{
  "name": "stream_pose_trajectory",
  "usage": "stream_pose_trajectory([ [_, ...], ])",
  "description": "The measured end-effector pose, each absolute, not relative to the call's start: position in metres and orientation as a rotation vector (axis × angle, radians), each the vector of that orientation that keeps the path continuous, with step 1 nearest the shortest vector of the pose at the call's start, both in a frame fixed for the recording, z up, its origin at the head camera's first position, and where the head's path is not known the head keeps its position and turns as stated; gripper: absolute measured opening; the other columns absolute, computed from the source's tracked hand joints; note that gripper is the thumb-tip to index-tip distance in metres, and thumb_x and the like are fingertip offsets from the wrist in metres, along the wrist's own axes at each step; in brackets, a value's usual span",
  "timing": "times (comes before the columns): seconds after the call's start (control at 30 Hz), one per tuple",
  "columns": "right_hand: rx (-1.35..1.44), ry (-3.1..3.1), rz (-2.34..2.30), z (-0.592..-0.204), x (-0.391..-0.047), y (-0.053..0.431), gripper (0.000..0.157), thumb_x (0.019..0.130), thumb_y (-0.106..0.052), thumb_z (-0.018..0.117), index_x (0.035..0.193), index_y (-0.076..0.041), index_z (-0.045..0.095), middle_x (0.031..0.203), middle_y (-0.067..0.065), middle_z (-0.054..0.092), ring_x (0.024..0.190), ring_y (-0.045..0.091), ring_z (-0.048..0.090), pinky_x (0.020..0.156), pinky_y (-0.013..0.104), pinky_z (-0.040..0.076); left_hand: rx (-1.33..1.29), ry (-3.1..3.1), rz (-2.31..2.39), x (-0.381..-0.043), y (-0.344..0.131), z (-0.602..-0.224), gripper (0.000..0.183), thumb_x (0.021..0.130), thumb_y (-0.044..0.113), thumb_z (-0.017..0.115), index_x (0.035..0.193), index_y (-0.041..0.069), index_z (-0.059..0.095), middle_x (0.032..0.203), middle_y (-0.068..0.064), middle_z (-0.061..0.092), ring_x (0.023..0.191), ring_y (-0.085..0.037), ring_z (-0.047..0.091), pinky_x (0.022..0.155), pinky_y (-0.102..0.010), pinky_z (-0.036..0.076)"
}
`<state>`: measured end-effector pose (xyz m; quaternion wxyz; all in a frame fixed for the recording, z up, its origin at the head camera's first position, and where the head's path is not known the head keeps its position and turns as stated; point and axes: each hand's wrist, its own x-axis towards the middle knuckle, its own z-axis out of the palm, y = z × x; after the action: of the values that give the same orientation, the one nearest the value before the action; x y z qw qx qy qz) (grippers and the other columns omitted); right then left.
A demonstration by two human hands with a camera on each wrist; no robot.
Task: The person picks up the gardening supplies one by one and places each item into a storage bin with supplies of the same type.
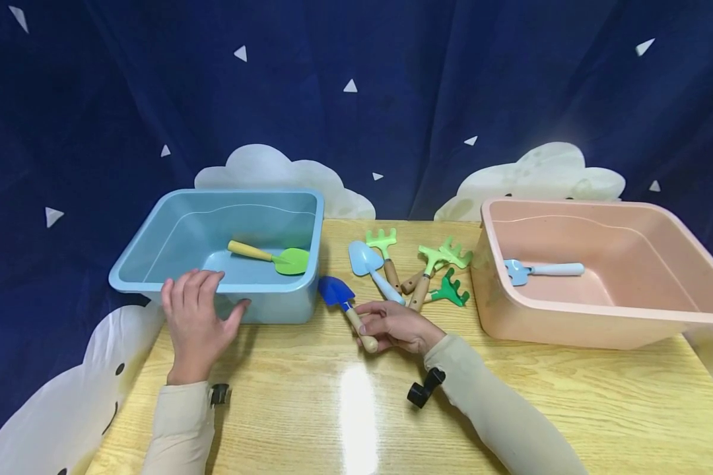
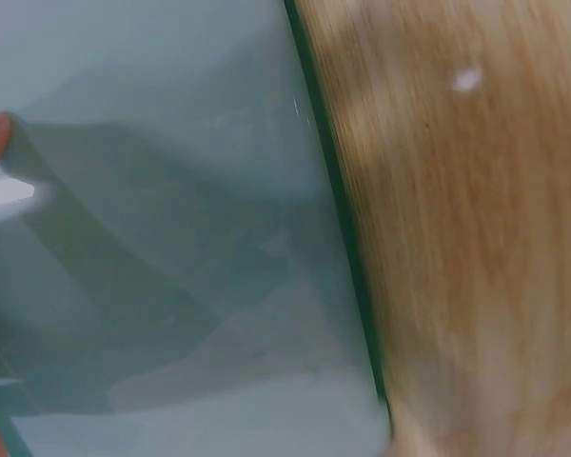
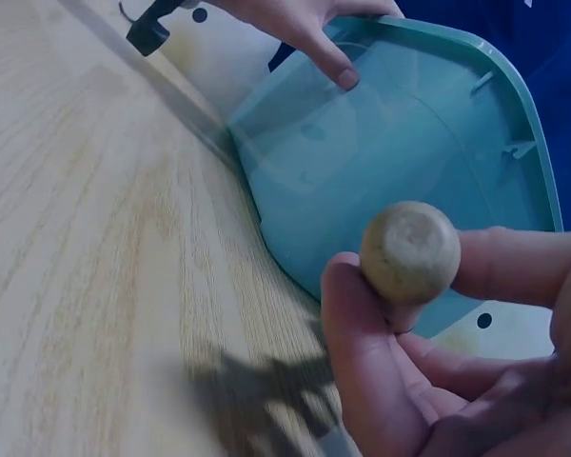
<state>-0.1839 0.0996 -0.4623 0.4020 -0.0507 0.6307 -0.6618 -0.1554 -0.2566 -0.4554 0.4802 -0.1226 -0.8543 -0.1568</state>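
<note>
My right hand point(image 1: 403, 327) pinches the wooden handle of a toy trowel with a dark blue blade point(image 1: 335, 291). The trowel is held above the table, its blade pointing left towards the blue bin point(image 1: 279, 288). Close up in the right wrist view, the round handle end point(image 3: 411, 252) sits between thumb and fingers. My left hand point(image 1: 195, 323) grips the front rim of that bin, fingers over the edge and thumb against the outer wall. Inside the bin lies a green trowel point(image 1: 292, 261) with a yellow handle. The left wrist view shows mostly bin wall point(image 2: 190, 238).
Between the bins lie a light blue trowel point(image 1: 365, 258), light green rakes point(image 1: 382, 240) and a dark green rake point(image 1: 449, 288). A pink bin point(image 1: 600, 313) at the right contains a light blue tool point(image 1: 555, 270). Behind the wooden table point(image 1: 309, 409) hangs a dark blue curtain point(image 1: 404, 119).
</note>
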Motion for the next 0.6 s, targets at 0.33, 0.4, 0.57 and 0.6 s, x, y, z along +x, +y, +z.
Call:
stream_pose_trajectory([
  [0.33,-0.101,1.597,-1.729,-0.456,-0.177,0.11,0.062,0.092,-0.001,0.061,0.148,0.002,0.035,0.111,0.007,0.065,0.088,0.018,0.074,0.069,0.027,0.059,-0.303,-2.079,-0.386,-0.155,-0.256,-0.457,0.06,0.074,0.039,0.073,0.118,0.001,0.061,0.116,-0.019,0.061,0.116,-0.04,0.049,0.118,-0.054,0.021],
  [0.4,-0.104,1.611,-1.739,-0.454,-0.177,0.112,0.063,0.092,-0.001,0.062,0.149,0.001,0.035,0.112,0.006,0.065,0.09,0.019,0.075,0.068,0.027,0.059,-0.301,-2.079,-0.386,-0.155,-0.256,-0.457,0.06,0.074,0.039,0.072,0.118,0.001,0.061,0.116,-0.019,0.061,0.116,-0.04,0.049,0.118,-0.053,0.02],
  [0.57,-0.121,1.658,-1.765,-0.444,-0.183,0.116,0.063,0.092,0.0,0.061,0.15,-0.002,0.035,0.117,0.008,0.062,0.091,0.02,0.074,0.071,0.028,0.059,-0.303,-2.078,-0.389,-0.155,-0.256,-0.456,0.06,0.074,0.039,0.073,0.118,0.001,0.061,0.117,-0.02,0.061,0.115,-0.04,0.049,0.117,-0.053,0.021],
  [0.6,-0.131,1.679,-1.767,-0.442,-0.185,0.116,0.063,0.093,0.0,0.061,0.15,-0.002,0.035,0.119,0.01,0.061,0.091,0.02,0.074,0.071,0.029,0.059,-0.304,-2.076,-0.389,-0.155,-0.256,-0.456,0.06,0.074,0.039,0.073,0.118,0.001,0.061,0.116,-0.02,0.061,0.114,-0.04,0.049,0.117,-0.054,0.021],
])
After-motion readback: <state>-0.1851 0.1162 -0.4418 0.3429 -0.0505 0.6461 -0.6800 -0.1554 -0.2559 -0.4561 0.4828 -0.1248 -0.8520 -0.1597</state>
